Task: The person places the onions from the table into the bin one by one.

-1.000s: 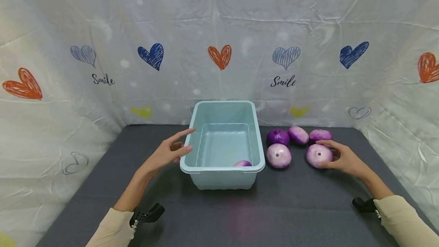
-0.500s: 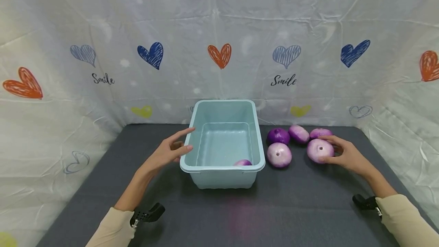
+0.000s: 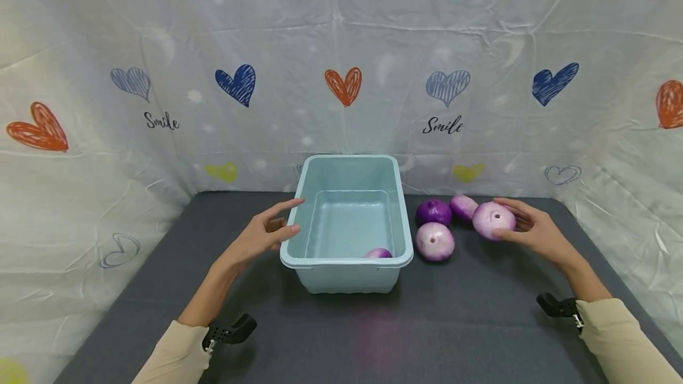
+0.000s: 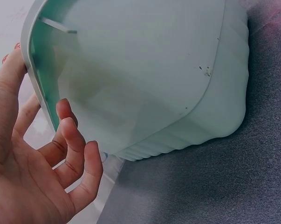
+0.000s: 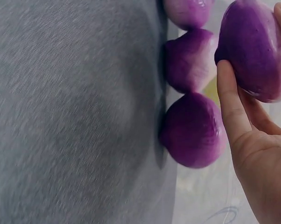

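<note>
My right hand point(image 3: 533, 230) pinches a pale purple onion point(image 3: 488, 220) between thumb and fingers. In the right wrist view this onion point(image 5: 257, 51) is raised off the dark cloth, above three others. My left hand point(image 3: 261, 233) is at the left rim of a light blue plastic bin point(image 3: 349, 264). Seen from the left wrist, a thumb and a finger touch the bin's rim while the other fingers point(image 4: 72, 144) bend loosely beside its outer wall. One onion point(image 3: 379, 253) lies inside the bin near its front wall, partly hidden by the rim.
Right of the bin stand a dark purple onion point(image 3: 434, 211), a paler one point(image 3: 434, 242) in front of it and another point(image 3: 463, 207) behind. A further onion is hidden in the head view. A dark grey cloth point(image 3: 427, 325) covers the table; a heart-printed sheet point(image 3: 389, 111) hangs behind.
My right hand has lifted the front right onion off the cloth and moved it up, slightly left, covering the one behind it. The left hand and the bin stay put.
</note>
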{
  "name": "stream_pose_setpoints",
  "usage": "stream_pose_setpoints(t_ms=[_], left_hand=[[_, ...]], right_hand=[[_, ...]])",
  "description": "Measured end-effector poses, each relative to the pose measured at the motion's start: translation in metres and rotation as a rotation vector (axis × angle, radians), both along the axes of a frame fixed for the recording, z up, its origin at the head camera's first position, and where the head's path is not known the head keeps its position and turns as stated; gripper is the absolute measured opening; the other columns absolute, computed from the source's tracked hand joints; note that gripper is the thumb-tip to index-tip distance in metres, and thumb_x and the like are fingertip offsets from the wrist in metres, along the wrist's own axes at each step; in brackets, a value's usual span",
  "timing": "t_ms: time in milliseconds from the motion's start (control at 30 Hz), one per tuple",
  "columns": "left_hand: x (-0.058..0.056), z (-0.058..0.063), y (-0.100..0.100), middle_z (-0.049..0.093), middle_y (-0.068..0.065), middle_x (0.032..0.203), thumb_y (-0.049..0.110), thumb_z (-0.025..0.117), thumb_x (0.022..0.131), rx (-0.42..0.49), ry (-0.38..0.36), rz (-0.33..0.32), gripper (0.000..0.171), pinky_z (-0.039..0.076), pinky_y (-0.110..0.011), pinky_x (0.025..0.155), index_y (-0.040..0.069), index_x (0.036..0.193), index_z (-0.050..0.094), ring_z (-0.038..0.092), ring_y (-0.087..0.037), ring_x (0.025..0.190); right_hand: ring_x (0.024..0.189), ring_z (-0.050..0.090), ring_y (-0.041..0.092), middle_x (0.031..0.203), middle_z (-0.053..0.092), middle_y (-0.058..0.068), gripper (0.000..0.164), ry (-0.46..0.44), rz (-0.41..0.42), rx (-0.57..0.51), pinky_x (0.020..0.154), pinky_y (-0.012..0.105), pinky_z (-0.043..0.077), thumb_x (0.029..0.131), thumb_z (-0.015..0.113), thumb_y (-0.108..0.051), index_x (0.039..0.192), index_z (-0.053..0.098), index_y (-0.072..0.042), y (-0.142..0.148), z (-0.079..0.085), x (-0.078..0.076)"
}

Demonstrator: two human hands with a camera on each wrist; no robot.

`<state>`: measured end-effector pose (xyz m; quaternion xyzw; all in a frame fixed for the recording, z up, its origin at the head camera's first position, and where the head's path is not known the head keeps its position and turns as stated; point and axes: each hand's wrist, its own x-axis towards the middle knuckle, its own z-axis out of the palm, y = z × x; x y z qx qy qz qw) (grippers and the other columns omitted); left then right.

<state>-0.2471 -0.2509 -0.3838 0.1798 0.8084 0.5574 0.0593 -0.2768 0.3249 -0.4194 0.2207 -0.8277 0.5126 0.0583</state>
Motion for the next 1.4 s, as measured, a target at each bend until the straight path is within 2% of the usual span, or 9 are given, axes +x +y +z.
stream_pose_setpoints(t_ms=[267, 333, 400, 500, 533, 700, 867, 1200, 1400], left_hand=[[-0.001, 0.001, 0.002, 0.047, -0.011, 0.149, 0.028, 0.067, 0.101, -0.008, 0.002, 0.002, 0.058, 0.049, -0.054, 0.08, 0.031, 0.155, 0.046, 0.059, -0.029, 0.109], [-0.001, 0.002, 0.002, 0.057, -0.018, 0.132, 0.028, 0.068, 0.101, -0.012, 0.001, 0.003, 0.058, 0.049, -0.052, 0.078, 0.031, 0.155, 0.046, 0.059, -0.028, 0.099], [-0.001, 0.002, 0.003, 0.059, -0.024, 0.108, 0.028, 0.068, 0.101, -0.013, 0.005, 0.003, 0.057, 0.049, -0.049, 0.074, 0.031, 0.154, 0.047, 0.057, -0.03, 0.087], [-0.001, 0.003, 0.004, 0.049, -0.029, 0.084, 0.026, 0.067, 0.102, -0.007, 0.016, -0.007, 0.057, 0.047, -0.046, 0.067, 0.029, 0.154, 0.047, 0.047, -0.036, 0.072], [-0.001, 0.003, 0.004, 0.047, -0.03, 0.082, 0.025, 0.067, 0.102, -0.005, 0.022, -0.011, 0.056, 0.046, -0.044, 0.065, 0.028, 0.154, 0.047, 0.045, -0.037, 0.07], [-0.002, 0.003, 0.003, 0.046, -0.03, 0.082, 0.02, 0.066, 0.102, 0.008, 0.044, -0.035, 0.055, 0.043, -0.036, 0.061, 0.023, 0.154, 0.048, 0.043, -0.028, 0.062], [-0.004, 0.005, 0.001, 0.053, -0.019, 0.084, 0.02, 0.068, 0.101, 0.002, 0.051, -0.043, 0.055, 0.046, -0.036, 0.064, 0.019, 0.153, 0.05, 0.047, -0.021, 0.064], [-0.006, 0.008, -0.003, 0.056, -0.017, 0.087, 0.022, 0.07, 0.1, -0.027, 0.068, -0.046, 0.053, 0.047, -0.038, 0.07, 0.017, 0.15, 0.054, 0.05, -0.036, 0.073], [-0.007, 0.009, -0.005, 0.054, -0.016, 0.084, 0.019, 0.07, 0.1, -0.004, 0.064, -0.061, 0.053, 0.046, -0.036, 0.067, 0.012, 0.149, 0.054, 0.049, -0.02, 0.067]], right_hand=[[0.116, 0.058, 0.004, 0.142, 0.052, 0.013, 0.064, -0.029, 0.008, -0.041, 0.089, 0.018, 0.048, 0.091, 0.078, -0.003, 0.148, 0.049, 0.003, -0.01, 0.004, -0.002], [0.116, 0.058, 0.005, 0.142, 0.05, 0.014, 0.064, -0.038, 0.013, -0.048, 0.088, 0.02, 0.049, 0.092, 0.077, -0.003, 0.149, 0.048, 0.002, -0.012, 0.006, -0.003], [0.116, 0.057, 0.005, 0.142, 0.05, 0.013, 0.064, -0.044, 0.02, -0.059, 0.087, 0.021, 0.05, 0.093, 0.076, -0.004, 0.15, 0.047, 0.001, -0.014, 0.008, -0.005], [0.116, 0.058, 0.006, 0.141, 0.051, 0.01, 0.063, -0.047, 0.034, -0.078, 0.086, 0.022, 0.051, 0.093, 0.075, -0.003, 0.15, 0.047, 0.0, -0.018, 0.01, -0.008], [0.116, 0.058, 0.006, 0.141, 0.051, 0.009, 0.063, -0.048, 0.039, -0.086, 0.086, 0.023, 0.051, 0.093, 0.075, -0.003, 0.15, 0.047, 0.0, -0.02, 0.011, -0.009], [0.118, 0.058, 0.01, 0.143, 0.051, 0.01, 0.063, -0.061, 0.065, -0.117, 0.088, 0.024, 0.051, 0.093, 0.075, 0.0, 0.149, 0.047, 0.0, -0.03, 0.018, -0.016], [0.12, 0.056, 0.013, 0.145, 0.049, 0.014, 0.063, -0.067, 0.072, -0.148, 0.091, 0.023, 0.049, 0.092, 0.075, 0.0, 0.15, 0.048, -0.002, -0.045, 0.03, -0.022], [0.122, 0.057, 0.022, 0.146, 0.048, 0.013, 0.065, -0.069, 0.153, -0.215, 0.091, 0.028, 0.05, 0.093, 0.072, 0.004, 0.152, 0.046, -0.004, -0.074, 0.052, -0.031], [0.125, 0.054, 0.024, 0.146, 0.049, 0.012, 0.064, -0.031, 0.171, -0.207, 0.096, 0.027, 0.047, 0.091, 0.075, 0.003, 0.15, 0.051, -0.006, -0.089, 0.063, -0.038]])
